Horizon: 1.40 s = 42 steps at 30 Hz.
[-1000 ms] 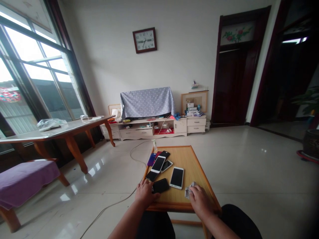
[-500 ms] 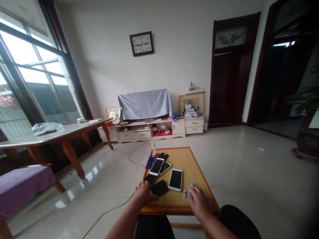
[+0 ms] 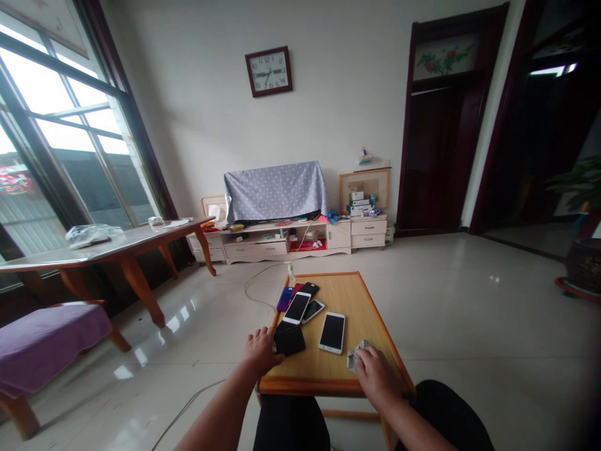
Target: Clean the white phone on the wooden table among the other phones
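A black phone (image 3: pixel 290 339) is held at the near left part of the small wooden surface (image 3: pixel 361 300), where the left hand (image 3: pixel 260 351) is laid against its left edge with the fingers curled onto it; the grip is narrow and closed on the phone. A crumpled white cloth (image 3: pixel 353 357) is pinched under the fingers of the right hand (image 3: pixel 373 374) near the front right of the surface, just in from its rim. Between the two hands a white phone (image 3: pixel 332 332) is seen lying flat, screen up, apart from both. Beyond the black phone a loose pile of phones (image 3: pixel 300 304) is stacked along the left side, partly overlapping, with a purple one at the far left edge. A small clear bottle (image 3: pixel 292 272) is stood at the far left corner. A pale cable (image 3: pixel 256 282) is trailed over the tiled floor from the surface toward a low white cabinet (image 3: pixel 286 244), on which something is draped in a dotted grey cover (image 3: pixel 276 191). A long table (image 3: pixel 107 247) and a purple-covered bench (image 3: pixel 47 341) are placed by the window at the left.
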### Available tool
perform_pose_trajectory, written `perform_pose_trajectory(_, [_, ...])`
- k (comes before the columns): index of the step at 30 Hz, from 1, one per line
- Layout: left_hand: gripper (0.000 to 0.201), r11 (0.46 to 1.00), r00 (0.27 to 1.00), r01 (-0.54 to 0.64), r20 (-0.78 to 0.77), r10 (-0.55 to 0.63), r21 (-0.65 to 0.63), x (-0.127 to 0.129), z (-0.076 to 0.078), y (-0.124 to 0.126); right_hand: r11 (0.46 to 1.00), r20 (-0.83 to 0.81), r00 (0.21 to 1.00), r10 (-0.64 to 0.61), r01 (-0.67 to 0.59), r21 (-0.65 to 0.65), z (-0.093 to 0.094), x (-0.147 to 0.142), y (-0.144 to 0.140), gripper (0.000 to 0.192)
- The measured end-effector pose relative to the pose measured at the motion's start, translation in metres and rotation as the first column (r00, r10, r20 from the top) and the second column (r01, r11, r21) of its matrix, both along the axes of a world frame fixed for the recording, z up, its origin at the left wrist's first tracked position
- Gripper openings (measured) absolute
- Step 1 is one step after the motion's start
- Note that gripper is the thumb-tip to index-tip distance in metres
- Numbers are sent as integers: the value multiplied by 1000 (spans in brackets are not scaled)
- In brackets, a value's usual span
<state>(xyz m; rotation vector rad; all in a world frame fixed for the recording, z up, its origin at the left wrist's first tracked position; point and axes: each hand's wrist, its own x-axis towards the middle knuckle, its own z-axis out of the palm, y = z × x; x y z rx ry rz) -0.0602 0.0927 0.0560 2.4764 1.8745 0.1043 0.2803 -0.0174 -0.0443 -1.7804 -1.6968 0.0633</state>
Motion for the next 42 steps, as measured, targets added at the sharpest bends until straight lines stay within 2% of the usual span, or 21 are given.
perform_pose_trajectory(5, [64,999,999,42,-13,-42,-31,-15,4,5,1000,8,1000,7,-8,18,0,0,-1,27])
perform_pose_trajectory(9, [59,998,998,67,-5,-67,-19,-18,0,6,999,16,1000,10,-11,34,0,-1,-1,25])
perform_pose_trajectory(14, [62,998,1000,-14,24,13,55,-9,-17,3,999,30,1000,4,-6,44,-1,-1,-1,25])
perform_pose_trajectory(19, [58,984,991,-120,80,110,128,8,-40,-16,999,40,999,7,-9,46,-3,0,0,24])
perform_pose_trajectory(22, [55,982,987,-134,108,120,133,18,-52,-25,999,39,999,4,-5,45,-5,0,0,25])
perform_pose_trajectory(25, [54,985,987,-112,126,95,135,25,-58,-29,999,38,999,3,-5,44,-5,0,0,25])
perform_pose_trajectory(32, [46,984,988,12,150,-39,180,30,-62,-37,999,31,999,16,-17,44,-3,0,-1,25])
perform_pose_trajectory(37, [54,981,983,32,172,-66,193,28,-62,-26,999,29,999,16,-18,50,-2,0,0,24])
perform_pose_trajectory(42, [51,976,975,73,191,-113,206,23,-60,-18,999,20,1000,-1,0,45,-2,0,-1,25])
